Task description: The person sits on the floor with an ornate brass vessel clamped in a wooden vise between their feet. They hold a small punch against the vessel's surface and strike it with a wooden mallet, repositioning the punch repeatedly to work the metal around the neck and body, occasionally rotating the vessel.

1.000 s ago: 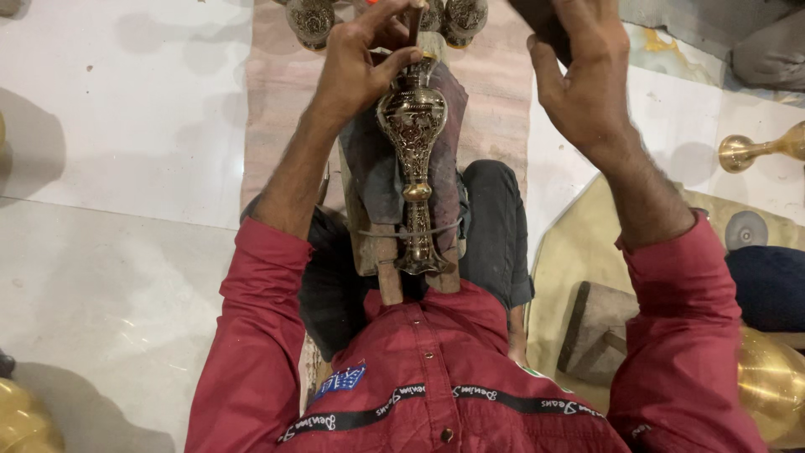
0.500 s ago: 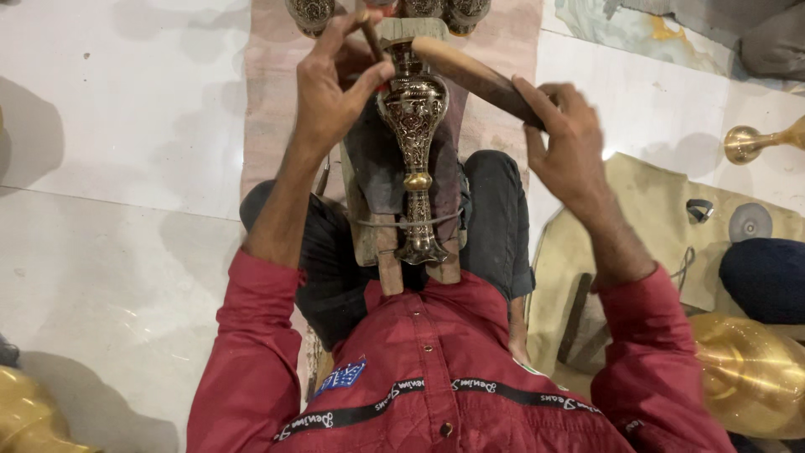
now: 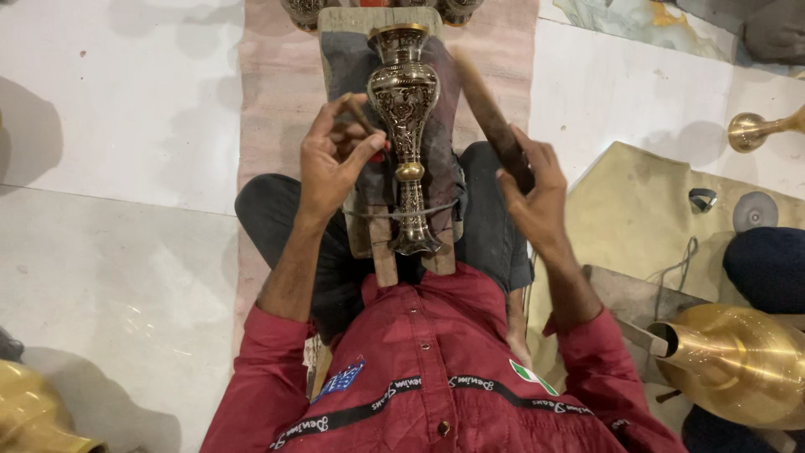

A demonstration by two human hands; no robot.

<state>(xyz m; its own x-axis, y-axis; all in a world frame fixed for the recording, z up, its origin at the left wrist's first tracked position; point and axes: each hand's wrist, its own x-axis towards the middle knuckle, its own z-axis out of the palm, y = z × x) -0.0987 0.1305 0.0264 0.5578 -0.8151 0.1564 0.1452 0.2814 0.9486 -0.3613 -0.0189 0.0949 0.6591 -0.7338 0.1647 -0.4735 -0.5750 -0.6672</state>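
Head view, looking down on a seated person in a red shirt. An engraved, dark-and-gold brass vase with a bulbous body and slender stem lies lengthwise on a cloth-covered wooden board that rests between the person's legs, its flared foot toward the torso and its mouth pointing away; a thin cord crosses the stem and binds it to the board. The left hand sits just left of the vase's body, fingers closed around a thin, dark rod-shaped tool whose tip angles toward the engraved surface, the thumb close beside the stem. The right hand lies to the right of the vase, apart from it, gripping a long brown wooden stick that slants up and away over the board's right edge. The vase surface shows fine raised patterning with polished gold bands. Around the work: a pale tiled floor, a pinkish mat under the board, a smooth golden brass vessel at lower right, and a small brass horn-shaped piece at the right edge.
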